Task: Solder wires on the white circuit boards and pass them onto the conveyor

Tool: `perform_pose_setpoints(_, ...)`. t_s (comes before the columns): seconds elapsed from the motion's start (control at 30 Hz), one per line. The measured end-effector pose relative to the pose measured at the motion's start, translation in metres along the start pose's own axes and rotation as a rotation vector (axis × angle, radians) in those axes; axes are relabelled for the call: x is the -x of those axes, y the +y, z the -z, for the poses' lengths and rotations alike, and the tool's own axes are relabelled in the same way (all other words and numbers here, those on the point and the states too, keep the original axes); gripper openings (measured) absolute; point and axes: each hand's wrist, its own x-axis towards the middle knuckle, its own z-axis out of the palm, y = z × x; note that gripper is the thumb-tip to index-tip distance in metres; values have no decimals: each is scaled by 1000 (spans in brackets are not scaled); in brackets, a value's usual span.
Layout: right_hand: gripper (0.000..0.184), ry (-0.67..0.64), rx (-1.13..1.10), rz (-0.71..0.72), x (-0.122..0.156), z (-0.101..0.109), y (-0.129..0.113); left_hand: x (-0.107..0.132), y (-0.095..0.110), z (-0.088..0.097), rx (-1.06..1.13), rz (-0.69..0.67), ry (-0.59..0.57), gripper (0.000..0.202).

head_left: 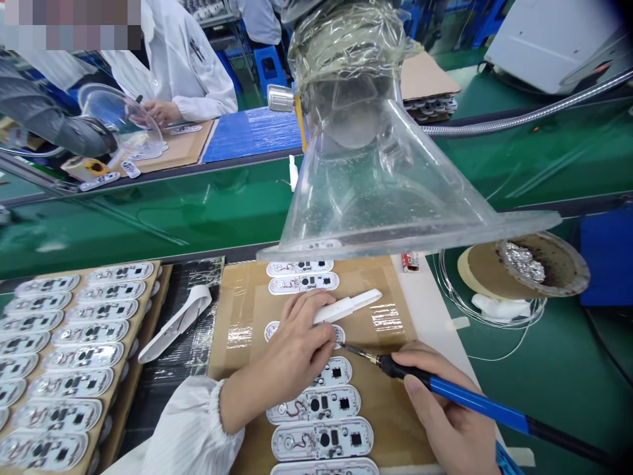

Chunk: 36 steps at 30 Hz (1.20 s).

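**Soldering a joint on a white oval circuit board**

The right hand (448,412) is gripping the blue-handled soldering iron (475,399) like a pen, fingers closed around the black grip collar. The iron's metal tip (353,349) is pointing left and is touching, or sitting just beside, the edge of the white oval circuit board (339,333) that lies under the left hand.

The left hand (297,346) is pressing down on that board, fingers curled and closed around a white plastic tweezer-like tool (349,307), whose free end is projecting up and to the right. The joint itself is hidden behind the fingers.

The board is lying on a brown cardboard work mat (390,310) covered with clear tape. More white oval boards (316,404) are lying in a column toward the person, and two (302,282) are lying farther away. A cardboard tray of similar boards (64,359) is standing at the left. A clear plastic fume funnel (380,178) is hanging over the mat, and a solder wire reel (494,277) is resting at the right.

Judgement: the soldering step is in hand. The next move likely calls for a steady tip on the pad and a firm hold on the board.
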Motion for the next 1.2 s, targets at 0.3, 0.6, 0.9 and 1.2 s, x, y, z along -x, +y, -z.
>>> perform_pose_setpoints(0.3, 17, -19, -15, -10, 3, 7, 9, -1, 0, -2, -7, 2, 23, 21)
perform_pose_setpoints(0.6, 15, 33, 6, -38, -2, 3, 3, 9, -4, -6, 50, 34, 61, 15)
perform_pose_setpoints(0.9, 16, 17, -19, -38, -1, 1, 3, 8, -4, -16, 35, 93, 115, 14)
perform_pose_setpoints(1.2, 15, 610, -147, -23, -46, 54, 14, 6, -3, -20, -8, 81, 143, 17)
